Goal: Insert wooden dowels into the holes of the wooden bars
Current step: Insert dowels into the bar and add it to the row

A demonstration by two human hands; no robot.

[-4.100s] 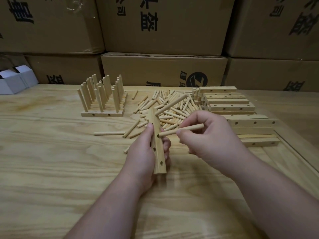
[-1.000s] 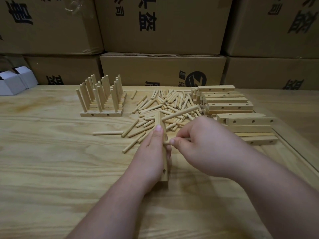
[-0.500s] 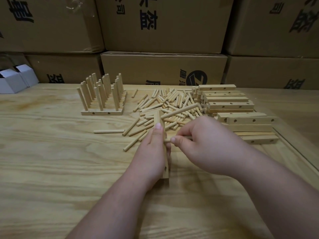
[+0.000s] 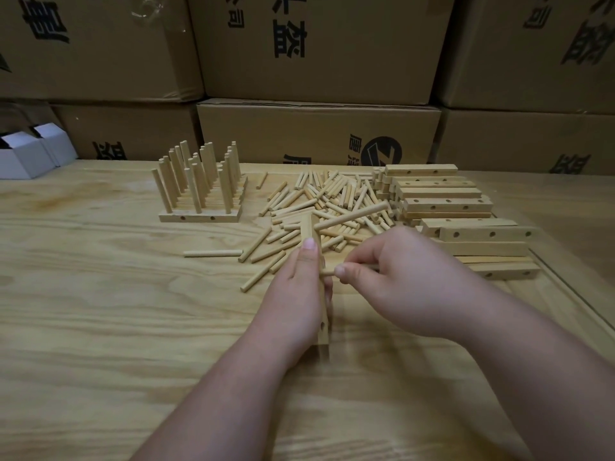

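Note:
My left hand [image 4: 296, 301] grips a wooden bar [image 4: 322, 331] that lies lengthwise away from me, forefinger stretched along its top. One dowel [image 4: 352, 217] sticks out of the bar's far hole, slanting up to the right. My right hand [image 4: 402, 281] pinches a second dowel [image 4: 327, 272] between thumb and fingers, its tip at the bar's middle hole; most of it is hidden in the hand. The bar's near hole shows empty. A heap of loose dowels [image 4: 332, 197] lies behind the hands.
Finished bars with upright dowels [image 4: 199, 191] stand at back left. A stack of drilled bars [image 4: 466, 221] lies at right. Single dowels [image 4: 213, 253] lie on the table. White boxes [image 4: 30, 154] sit far left; cardboard cartons [image 4: 316, 134] wall the back.
Four seconds ago the second dowel was held clear of the bar; it has since been brought to the middle hole. Over the last second the hands barely moved.

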